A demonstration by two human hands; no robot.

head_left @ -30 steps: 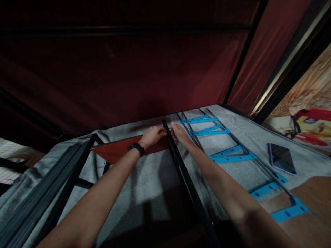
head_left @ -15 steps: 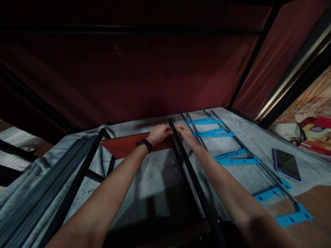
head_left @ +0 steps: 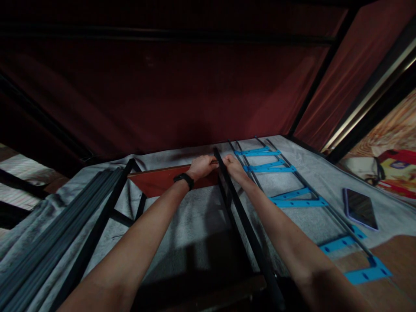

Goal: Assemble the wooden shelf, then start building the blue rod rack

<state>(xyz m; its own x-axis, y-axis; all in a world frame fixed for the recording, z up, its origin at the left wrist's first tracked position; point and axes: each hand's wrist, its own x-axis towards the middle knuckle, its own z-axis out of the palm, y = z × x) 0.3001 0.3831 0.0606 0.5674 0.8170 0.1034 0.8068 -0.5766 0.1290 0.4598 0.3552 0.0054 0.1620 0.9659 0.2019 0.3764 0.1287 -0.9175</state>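
My left hand (head_left: 201, 166), with a black watch on its wrist, is closed on the right end of a reddish-brown board (head_left: 159, 181). This board spans between two black metal frames, its right end against the upright bar of the right frame (head_left: 242, 212). The left frame (head_left: 108, 208) stands at the board's other end. On the opposite side of the right bar, my right hand (head_left: 233, 167) is closed, fingertips against the bar close to the board's end. Whatever it pinches there is too small and hidden to make out.
Blue brackets (head_left: 299, 203) joined by dark rods lie on the grey cloth (head_left: 308, 164) at right, near a phone (head_left: 360, 208). Dark grey bars (head_left: 65, 234) are stacked at left. A dark red panel (head_left: 182, 95) with black framing rises behind. A red package (head_left: 398, 167) sits far right.
Both hands keep their places at the joint of board and bar. The view has shifted very slightly; nothing else visibly moved.
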